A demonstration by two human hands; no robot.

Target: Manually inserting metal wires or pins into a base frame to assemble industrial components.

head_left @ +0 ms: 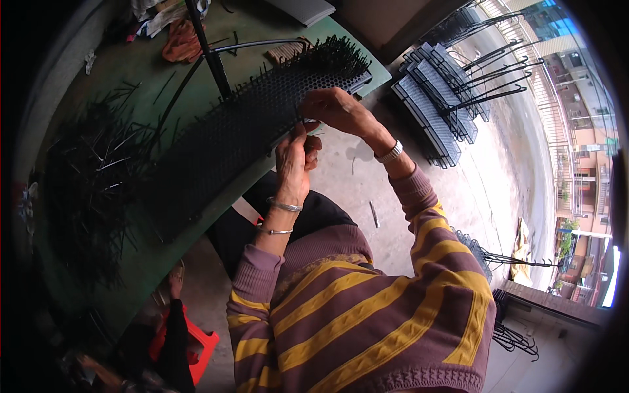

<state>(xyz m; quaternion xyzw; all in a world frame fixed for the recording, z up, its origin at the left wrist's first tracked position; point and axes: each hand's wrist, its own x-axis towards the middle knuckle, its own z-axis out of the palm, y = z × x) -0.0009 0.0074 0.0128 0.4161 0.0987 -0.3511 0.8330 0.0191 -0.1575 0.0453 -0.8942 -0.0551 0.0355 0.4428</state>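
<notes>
Mesh panel [242, 131] lies on the green table [151, 262], frame centre; left hand [293, 164] and right hand [335, 108] pinch a thin pin at its edge. Step: seating pins; next likely needs hole alignment.

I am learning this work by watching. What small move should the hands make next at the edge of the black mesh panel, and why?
Probably push the thin pin into a hole: both the left hand and right hand pinch at the near edge of the black mesh panel, whose far end already bristles with pins.

I see a green table [164, 255] carrying a black perforated panel [223, 141], with loose black pins [92, 177], probably metal, at nine o'clock.
</notes>
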